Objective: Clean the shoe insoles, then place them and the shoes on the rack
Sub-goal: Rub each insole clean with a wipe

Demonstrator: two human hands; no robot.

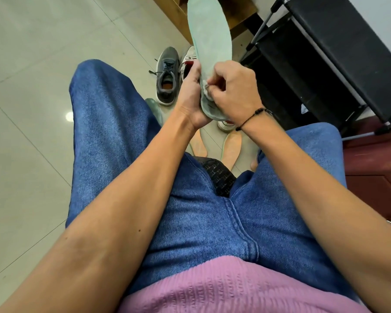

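We sit looking down over our blue jeans. Our left hand (191,96) grips the heel end of a long pale green foam insole (209,41), holding it upright above the floor. Our right hand (234,91) pinches a small white wipe (205,85) against the insole's heel. On the pale tiled floor (32,64) beyond our knees lies a grey lace-up sneaker (166,80), a white sneaker (190,56) just beside it. Two orange insoles (231,150) lie between our legs. A black fabric shoe rack (325,53) stands to the right.
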